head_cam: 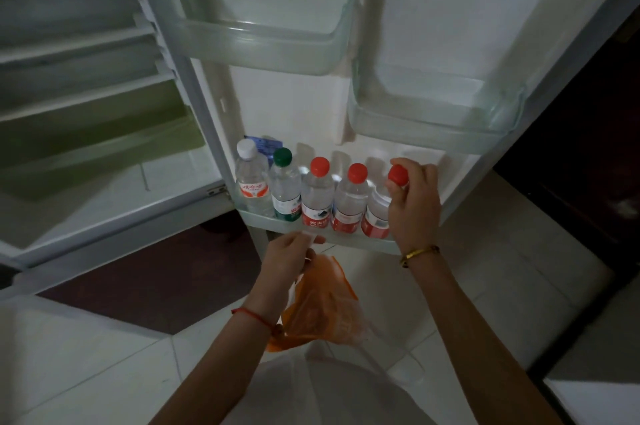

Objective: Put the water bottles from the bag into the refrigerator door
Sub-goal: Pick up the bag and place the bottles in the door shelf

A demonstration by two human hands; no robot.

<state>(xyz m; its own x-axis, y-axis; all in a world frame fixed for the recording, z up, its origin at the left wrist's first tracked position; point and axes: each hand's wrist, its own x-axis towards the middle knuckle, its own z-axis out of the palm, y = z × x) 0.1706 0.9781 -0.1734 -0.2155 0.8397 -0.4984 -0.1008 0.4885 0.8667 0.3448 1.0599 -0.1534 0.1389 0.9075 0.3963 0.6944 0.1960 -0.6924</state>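
Observation:
Several water bottles stand in a row in the bottom door shelf (332, 240) of the open refrigerator door. From the left they are a white-capped bottle (251, 178), a green-capped bottle (285, 187), and red-capped bottles (318, 194) (350, 201). My right hand (414, 202) grips the rightmost red-capped bottle (375, 213) by its neck, and the bottle stands in the shelf. Just below the shelf's front edge, my left hand (289, 260) holds the handles of an orange plastic bag (323, 303), which hangs limp.
Two clear door bins, an upper left bin (263, 39) and a right bin (433, 126), sit above with nothing visible in them. The refrigerator's inner shelves (79, 53) are at the left. The floor is white tile (86, 355) with a dark patch under the door.

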